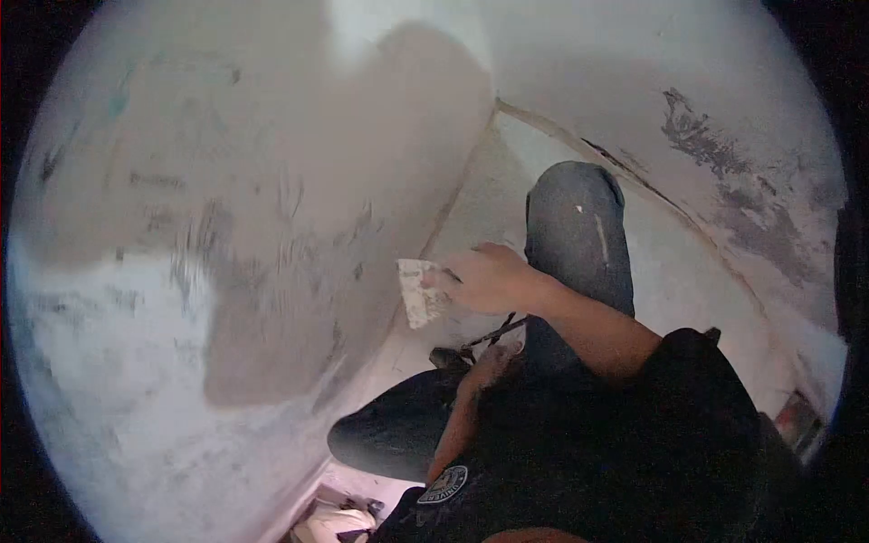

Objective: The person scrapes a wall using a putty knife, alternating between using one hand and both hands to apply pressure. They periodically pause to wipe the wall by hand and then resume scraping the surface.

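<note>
At nine o'clock a scuffed wall is crossed by shadow; at two o'clock another wall is marked with dark patches. Between them, the pale floor is partly covered by bent legs. Near the centre, by the curled right hand, a white-smeared scraper is gripped, its broad edge turned toward nine o'clock. At six o'clock from that hand, the left hand is partly hidden; whether anything is held there cannot be told.
</note>
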`<act>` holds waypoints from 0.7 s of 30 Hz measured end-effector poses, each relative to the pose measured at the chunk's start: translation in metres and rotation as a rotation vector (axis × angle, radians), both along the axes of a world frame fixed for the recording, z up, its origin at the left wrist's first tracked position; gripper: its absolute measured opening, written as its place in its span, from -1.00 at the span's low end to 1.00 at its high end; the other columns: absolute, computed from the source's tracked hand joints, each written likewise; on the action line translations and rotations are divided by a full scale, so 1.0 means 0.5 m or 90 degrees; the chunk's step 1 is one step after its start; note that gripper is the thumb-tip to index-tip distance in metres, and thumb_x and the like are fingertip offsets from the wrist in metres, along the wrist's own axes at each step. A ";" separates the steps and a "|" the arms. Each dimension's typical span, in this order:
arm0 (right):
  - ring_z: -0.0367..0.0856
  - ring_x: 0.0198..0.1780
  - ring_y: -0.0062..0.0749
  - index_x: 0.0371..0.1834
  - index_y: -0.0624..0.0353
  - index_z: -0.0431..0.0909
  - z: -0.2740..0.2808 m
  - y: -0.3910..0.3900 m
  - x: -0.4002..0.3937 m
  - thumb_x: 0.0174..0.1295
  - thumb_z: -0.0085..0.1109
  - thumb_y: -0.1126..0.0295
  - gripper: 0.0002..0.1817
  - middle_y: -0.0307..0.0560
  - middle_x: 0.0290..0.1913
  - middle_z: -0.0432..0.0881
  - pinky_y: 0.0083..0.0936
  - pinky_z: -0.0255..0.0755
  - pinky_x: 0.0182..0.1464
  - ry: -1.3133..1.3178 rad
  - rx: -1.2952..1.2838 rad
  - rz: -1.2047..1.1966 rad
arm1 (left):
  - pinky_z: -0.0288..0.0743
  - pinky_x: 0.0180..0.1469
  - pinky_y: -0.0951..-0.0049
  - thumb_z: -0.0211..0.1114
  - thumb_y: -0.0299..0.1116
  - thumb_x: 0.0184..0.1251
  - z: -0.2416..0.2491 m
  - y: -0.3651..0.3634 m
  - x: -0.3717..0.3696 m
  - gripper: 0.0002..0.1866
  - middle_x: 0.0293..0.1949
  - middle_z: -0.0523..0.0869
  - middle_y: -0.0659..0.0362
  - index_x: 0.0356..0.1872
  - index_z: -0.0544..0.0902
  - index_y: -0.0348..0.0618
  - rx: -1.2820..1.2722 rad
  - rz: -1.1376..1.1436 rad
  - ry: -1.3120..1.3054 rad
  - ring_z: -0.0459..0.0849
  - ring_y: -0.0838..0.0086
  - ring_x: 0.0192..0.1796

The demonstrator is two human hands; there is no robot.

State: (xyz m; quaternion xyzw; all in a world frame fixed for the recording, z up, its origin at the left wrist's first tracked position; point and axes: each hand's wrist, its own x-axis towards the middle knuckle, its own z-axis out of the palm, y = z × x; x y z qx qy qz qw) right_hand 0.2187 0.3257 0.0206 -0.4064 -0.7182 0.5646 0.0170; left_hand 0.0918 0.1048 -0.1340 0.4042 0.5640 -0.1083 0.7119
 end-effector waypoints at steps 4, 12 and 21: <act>0.68 -0.16 0.13 -0.10 0.25 0.68 -0.005 0.031 -0.005 0.44 -0.04 -0.13 -0.41 0.28 -0.23 0.69 -0.02 0.49 -0.10 -0.031 -0.016 0.022 | 0.46 -0.10 0.11 0.01 0.23 0.51 -0.002 -0.009 0.041 -0.25 -0.49 0.67 -0.10 -0.33 0.66 -0.45 0.125 0.080 -0.020 0.58 0.11 -0.40; 0.58 -0.23 -0.19 0.03 0.35 0.63 0.012 0.059 0.022 0.50 -0.13 -0.16 -0.32 0.11 -0.22 0.69 -0.25 0.44 -0.09 0.119 -0.078 0.065 | 0.53 -0.07 0.05 0.04 0.19 0.50 -0.040 0.054 0.077 -0.31 -0.43 0.72 -0.19 -0.34 0.73 -0.37 0.488 -0.166 0.289 0.74 -0.05 -0.28; 0.50 -0.18 -0.60 0.18 0.21 0.57 0.081 0.052 0.043 0.48 -0.02 -0.17 -0.38 -0.32 -0.19 0.59 -0.61 0.42 -0.12 0.292 -0.122 -0.243 | 0.38 0.03 0.02 0.19 -0.15 0.46 0.152 0.185 -0.014 -0.63 -0.29 0.68 -0.18 -0.34 0.68 -0.31 0.622 0.360 0.386 0.64 -0.12 -0.14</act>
